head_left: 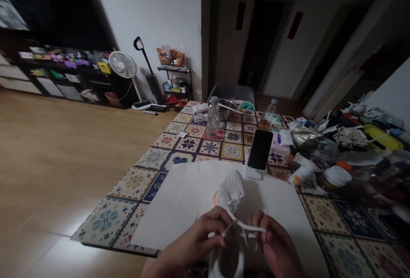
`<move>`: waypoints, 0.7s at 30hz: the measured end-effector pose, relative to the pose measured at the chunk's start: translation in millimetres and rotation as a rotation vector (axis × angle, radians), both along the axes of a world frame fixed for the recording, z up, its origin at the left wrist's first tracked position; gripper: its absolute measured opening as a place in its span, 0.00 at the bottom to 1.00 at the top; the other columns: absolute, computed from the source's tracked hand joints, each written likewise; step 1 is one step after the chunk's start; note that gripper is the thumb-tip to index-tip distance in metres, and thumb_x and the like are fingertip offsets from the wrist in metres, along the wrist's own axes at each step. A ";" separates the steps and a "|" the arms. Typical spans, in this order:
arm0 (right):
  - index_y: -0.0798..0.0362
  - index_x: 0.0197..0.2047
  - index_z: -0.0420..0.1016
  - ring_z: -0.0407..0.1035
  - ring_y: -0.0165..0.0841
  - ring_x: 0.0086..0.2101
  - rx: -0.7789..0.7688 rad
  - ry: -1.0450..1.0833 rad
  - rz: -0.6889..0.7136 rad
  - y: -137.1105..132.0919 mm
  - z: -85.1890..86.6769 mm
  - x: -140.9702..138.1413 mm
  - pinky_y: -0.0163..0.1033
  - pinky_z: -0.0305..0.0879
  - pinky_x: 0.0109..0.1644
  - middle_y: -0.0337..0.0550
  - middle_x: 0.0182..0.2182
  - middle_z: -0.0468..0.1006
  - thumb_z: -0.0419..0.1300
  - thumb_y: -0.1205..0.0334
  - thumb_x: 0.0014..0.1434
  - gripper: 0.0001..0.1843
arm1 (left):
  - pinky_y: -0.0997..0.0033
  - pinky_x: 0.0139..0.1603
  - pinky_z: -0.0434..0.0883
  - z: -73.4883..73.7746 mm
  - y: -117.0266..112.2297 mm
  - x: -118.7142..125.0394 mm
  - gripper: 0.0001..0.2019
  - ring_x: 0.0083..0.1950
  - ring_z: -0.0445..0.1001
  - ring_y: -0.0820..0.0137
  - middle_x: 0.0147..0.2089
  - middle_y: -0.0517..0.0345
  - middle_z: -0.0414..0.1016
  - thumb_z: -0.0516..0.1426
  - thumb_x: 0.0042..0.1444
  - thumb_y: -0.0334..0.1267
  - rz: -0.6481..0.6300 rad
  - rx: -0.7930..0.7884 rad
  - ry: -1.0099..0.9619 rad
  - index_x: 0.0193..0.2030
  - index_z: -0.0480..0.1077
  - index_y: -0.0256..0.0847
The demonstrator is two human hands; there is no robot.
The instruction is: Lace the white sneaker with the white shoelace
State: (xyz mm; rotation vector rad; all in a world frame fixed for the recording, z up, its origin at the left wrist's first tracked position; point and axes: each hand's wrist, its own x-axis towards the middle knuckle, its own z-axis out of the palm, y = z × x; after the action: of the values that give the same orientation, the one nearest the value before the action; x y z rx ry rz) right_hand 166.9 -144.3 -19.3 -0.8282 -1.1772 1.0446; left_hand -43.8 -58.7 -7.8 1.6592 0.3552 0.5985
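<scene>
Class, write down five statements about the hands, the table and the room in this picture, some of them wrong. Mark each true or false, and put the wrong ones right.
1. The left hand pinches a white shoelace. True.
2. The right hand grips the phone. False: it holds a shoelace end, and the phone leans in a white stand.
3. The white shoe is on the white mat. True.
4. The fan stands on the table. False: it stands on the floor.
5. A clear bottle stands on the patterned tablecloth. True.
</scene>
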 end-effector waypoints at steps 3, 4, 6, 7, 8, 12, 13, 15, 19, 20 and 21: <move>0.49 0.24 0.61 0.61 0.33 0.25 0.060 0.125 -0.052 -0.5 10.5 6.5 0.37 0.65 0.29 0.36 0.20 0.60 0.56 0.43 0.63 0.23 | 0.67 0.44 0.66 -4.0 3.0 -3.5 0.24 0.38 0.69 0.67 0.35 0.51 0.70 0.57 0.59 0.59 0.073 -0.126 -0.167 0.27 0.74 0.37; 0.49 0.24 0.61 0.60 0.33 0.24 0.070 0.161 -0.108 -1.7 13.1 10.8 0.37 0.65 0.28 0.35 0.20 0.59 0.56 0.43 0.62 0.23 | 0.67 0.42 0.66 -5.0 4.4 -5.3 0.25 0.36 0.68 0.67 0.32 0.53 0.69 0.57 0.58 0.58 0.117 -0.171 -0.244 0.25 0.72 0.37; 0.49 0.24 0.58 0.57 0.31 0.22 0.084 0.226 -0.239 -5.2 17.3 21.3 0.38 0.65 0.28 0.33 0.18 0.55 0.58 0.43 0.62 0.23 | 0.68 0.37 0.65 -4.3 7.0 -9.6 0.24 0.33 0.67 0.68 0.27 0.56 0.66 0.59 0.58 0.56 0.215 -0.261 -0.403 0.21 0.68 0.37; 0.48 0.24 0.57 0.55 0.31 0.21 0.085 0.250 -0.302 -7.2 19.0 26.5 0.38 0.64 0.27 0.31 0.18 0.53 0.58 0.44 0.62 0.23 | 0.69 0.35 0.64 -2.3 7.8 -11.8 0.24 0.31 0.65 0.70 0.25 0.57 0.64 0.60 0.57 0.55 0.266 -0.305 -0.479 0.20 0.66 0.37; 0.48 0.25 0.56 0.53 0.30 0.20 0.080 0.266 -0.356 -8.9 20.5 31.2 0.37 0.63 0.26 0.31 0.18 0.52 0.57 0.45 0.63 0.23 | 0.71 0.32 0.63 0.5 8.3 -13.8 0.24 0.29 0.63 0.71 0.23 0.59 0.61 0.62 0.57 0.53 0.313 -0.345 -0.546 0.19 0.64 0.37; 0.48 0.26 0.60 0.45 0.27 0.17 0.018 0.306 -0.545 -10.9 22.2 35.9 0.32 0.54 0.19 0.29 0.18 0.53 0.53 0.49 0.67 0.19 | 0.76 0.25 0.61 13.3 6.0 -17.5 0.21 0.22 0.55 0.76 0.20 0.65 0.52 0.66 0.53 0.49 0.437 -0.381 -0.735 0.19 0.65 0.39; 0.49 0.26 0.60 0.45 0.26 0.17 -0.009 0.304 -0.585 -10.3 21.0 32.9 0.31 0.54 0.19 0.29 0.18 0.54 0.53 0.49 0.67 0.20 | 0.76 0.23 0.60 15.4 4.3 -16.7 0.20 0.22 0.56 0.77 0.21 0.65 0.53 0.67 0.51 0.48 0.436 -0.349 -0.748 0.19 0.67 0.39; 0.50 0.25 0.63 0.49 0.25 0.16 -0.046 0.241 -0.657 -9.2 17.0 22.4 0.29 0.55 0.19 0.29 0.17 0.58 0.56 0.50 0.66 0.20 | 0.76 0.22 0.61 18.4 -0.4 -12.2 0.16 0.22 0.61 0.77 0.22 0.63 0.58 0.68 0.50 0.47 0.368 -0.272 -0.657 0.21 0.73 0.40; 0.50 0.30 0.72 0.66 0.27 0.21 0.105 -0.268 -0.634 -12.9 9.3 -4.8 0.30 0.64 0.23 0.35 0.21 0.72 0.61 0.56 0.63 0.11 | 0.74 0.28 0.66 23.5 -13.8 7.2 0.16 0.25 0.68 0.75 0.26 0.59 0.71 0.70 0.48 0.47 0.158 -0.340 -0.202 0.42 0.81 0.43; 0.49 0.33 0.75 0.70 0.29 0.23 0.200 -0.446 -0.585 -14.8 8.7 -10.8 0.32 0.67 0.26 0.37 0.23 0.76 0.61 0.57 0.64 0.08 | 0.74 0.29 0.66 24.7 -17.0 12.8 0.21 0.25 0.68 0.75 0.26 0.60 0.71 0.71 0.45 0.49 0.138 -0.386 -0.151 0.46 0.81 0.43; 0.49 0.36 0.77 0.73 0.31 0.26 0.293 -0.609 -0.545 -16.8 8.6 -15.8 0.33 0.70 0.29 0.40 0.26 0.79 0.59 0.58 0.64 0.07 | 0.74 0.30 0.66 25.8 -19.6 17.8 0.24 0.26 0.68 0.75 0.27 0.60 0.72 0.71 0.43 0.50 0.143 -0.410 -0.123 0.46 0.80 0.42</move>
State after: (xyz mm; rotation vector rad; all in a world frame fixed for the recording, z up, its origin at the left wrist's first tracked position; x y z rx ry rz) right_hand 151.1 -161.1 -10.7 -1.1838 -1.4455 0.1580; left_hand -26.0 -78.3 17.9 1.2060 0.4749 0.6802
